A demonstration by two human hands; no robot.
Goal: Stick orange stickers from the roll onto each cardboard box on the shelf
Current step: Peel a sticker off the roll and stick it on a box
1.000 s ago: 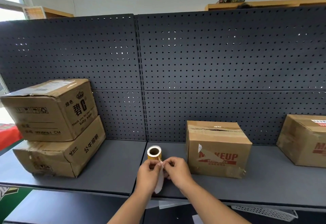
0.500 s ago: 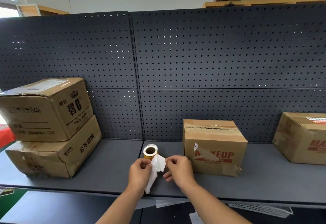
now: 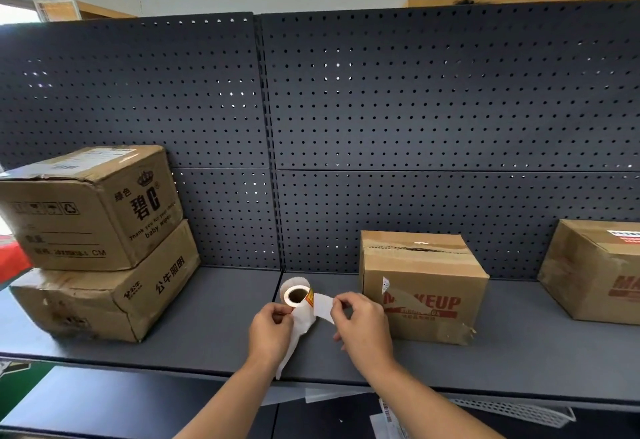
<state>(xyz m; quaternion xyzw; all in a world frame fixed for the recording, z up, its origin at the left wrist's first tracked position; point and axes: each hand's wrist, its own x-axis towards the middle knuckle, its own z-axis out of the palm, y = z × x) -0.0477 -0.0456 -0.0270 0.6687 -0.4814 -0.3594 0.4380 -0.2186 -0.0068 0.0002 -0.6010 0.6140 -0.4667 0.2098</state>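
Note:
A sticker roll [image 3: 296, 292] lies on the dark grey shelf [image 3: 214, 321], its white backing strip [image 3: 298, 331] trailing down over the front edge. My left hand [image 3: 272, 331] pinches the backing strip just below the roll. My right hand [image 3: 360, 324] pinches a sticker [image 3: 322, 307], white side toward me, half peeled off the strip. A "MAKEUP" cardboard box [image 3: 420, 286] stands right of my hands. Two stacked boxes sit at the left, upper [image 3: 90, 206] on lower [image 3: 104, 300]. Another box [image 3: 595, 269] is at the far right.
A dark pegboard back panel [image 3: 381, 120] rises behind the shelf. Below the shelf are a lower dark shelf [image 3: 104, 404], loose papers [image 3: 388, 418] and a white wire basket [image 3: 519, 411]. Bare shelf surface lies between the left stack and the roll.
My hands have drawn apart: the right hand has pulled the sticker rightward off the backing strip, which the left hand keeps holding. The view has shifted slightly.

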